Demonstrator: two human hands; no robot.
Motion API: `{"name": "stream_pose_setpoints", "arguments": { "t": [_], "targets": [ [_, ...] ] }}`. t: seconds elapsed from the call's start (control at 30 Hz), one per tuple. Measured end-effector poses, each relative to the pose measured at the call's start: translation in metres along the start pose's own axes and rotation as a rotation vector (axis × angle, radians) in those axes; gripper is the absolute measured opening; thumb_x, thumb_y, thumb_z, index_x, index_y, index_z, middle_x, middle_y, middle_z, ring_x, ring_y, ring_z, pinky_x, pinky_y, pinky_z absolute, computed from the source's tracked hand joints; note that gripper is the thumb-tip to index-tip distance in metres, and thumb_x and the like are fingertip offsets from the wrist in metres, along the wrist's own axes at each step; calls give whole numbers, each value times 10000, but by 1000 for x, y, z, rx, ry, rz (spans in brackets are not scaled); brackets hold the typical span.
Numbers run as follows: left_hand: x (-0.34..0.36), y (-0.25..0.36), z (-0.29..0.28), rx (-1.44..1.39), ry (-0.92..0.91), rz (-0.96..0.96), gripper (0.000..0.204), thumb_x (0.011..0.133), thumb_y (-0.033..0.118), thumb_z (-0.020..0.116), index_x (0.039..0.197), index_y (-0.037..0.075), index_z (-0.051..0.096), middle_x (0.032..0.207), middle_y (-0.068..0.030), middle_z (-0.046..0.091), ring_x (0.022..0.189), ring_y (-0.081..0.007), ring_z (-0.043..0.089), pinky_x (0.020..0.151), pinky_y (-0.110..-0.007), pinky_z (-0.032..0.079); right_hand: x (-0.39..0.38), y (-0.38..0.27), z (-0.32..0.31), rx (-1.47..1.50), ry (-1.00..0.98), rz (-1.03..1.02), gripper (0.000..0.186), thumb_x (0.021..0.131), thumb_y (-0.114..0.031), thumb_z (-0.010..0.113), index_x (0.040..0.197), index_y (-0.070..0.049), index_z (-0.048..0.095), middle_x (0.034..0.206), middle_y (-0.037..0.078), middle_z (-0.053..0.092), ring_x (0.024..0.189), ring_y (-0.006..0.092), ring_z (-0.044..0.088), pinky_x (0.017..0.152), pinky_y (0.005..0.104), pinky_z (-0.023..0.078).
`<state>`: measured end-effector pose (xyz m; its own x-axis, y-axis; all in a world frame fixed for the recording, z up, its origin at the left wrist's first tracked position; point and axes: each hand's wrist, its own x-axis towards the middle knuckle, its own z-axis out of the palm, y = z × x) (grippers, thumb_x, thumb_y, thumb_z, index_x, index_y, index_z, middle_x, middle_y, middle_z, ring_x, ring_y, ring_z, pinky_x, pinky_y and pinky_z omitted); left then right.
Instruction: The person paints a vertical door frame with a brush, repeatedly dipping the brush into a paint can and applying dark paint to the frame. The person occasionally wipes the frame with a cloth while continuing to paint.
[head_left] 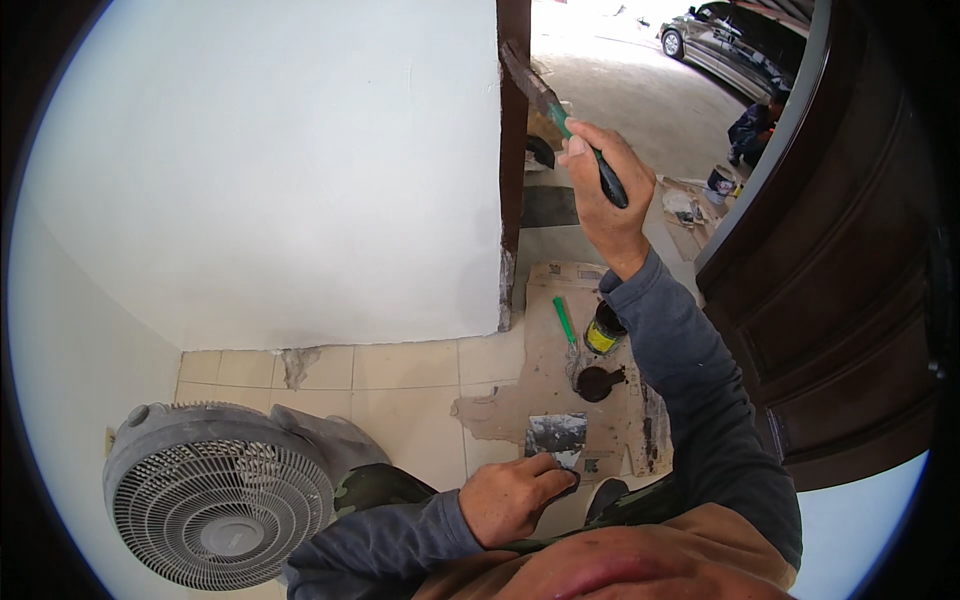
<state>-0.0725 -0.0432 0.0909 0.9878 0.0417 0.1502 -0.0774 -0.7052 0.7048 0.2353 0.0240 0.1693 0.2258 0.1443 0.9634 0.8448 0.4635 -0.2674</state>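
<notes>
My right hand [608,190] is raised, its fingers wrapped round the green and black handle of a putty knife [549,103]. Its smeared blade lies against the brown door frame [512,130] at the edge of the white wall. Low in front of me, my left hand [515,500] is closed on a wide scraper [556,436]. That flat blade is streaked with dark and whitish paste, and the hand hides most of its grip. Below my right forearm, a tin with a yellow label [601,338] stands on cardboard [500,413]. A dark, round lid [598,384] lies beside it.
Near the tin lies a green-handled tool [563,318]. A grey fan [220,500] stands at the lower left on beige tiles [405,367]. To the right is a dark brown door [840,260]. Outside, a person [750,130] crouches and a car [725,48] is parked.
</notes>
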Motion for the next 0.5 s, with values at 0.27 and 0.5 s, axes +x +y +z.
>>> {"name": "stream_pose_setpoints", "arguments": {
  "t": [0.27, 0.5],
  "targets": [
    [-1, -3, 3, 7, -7, -16, 268, 853, 34, 709, 1121, 49, 703, 1024, -101, 692, 844, -322, 713, 675, -399, 592, -5, 3, 1, 8, 6, -1, 205, 930, 11, 649, 1124, 17, 716, 929, 123, 729, 764, 155, 680, 670, 295, 540],
    [-1, -5, 5, -14, 7, 5, 363, 803, -13, 654, 1160, 50, 674, 1016, -113, 648, 838, -331, 697, 673, -411, 583, -9, 1, 0, 14, -2, 23, 198, 931, 7, 652, 1117, 17, 717, 915, 117, 726, 746, 147, 675, 657, 288, 536]
  ]
}}
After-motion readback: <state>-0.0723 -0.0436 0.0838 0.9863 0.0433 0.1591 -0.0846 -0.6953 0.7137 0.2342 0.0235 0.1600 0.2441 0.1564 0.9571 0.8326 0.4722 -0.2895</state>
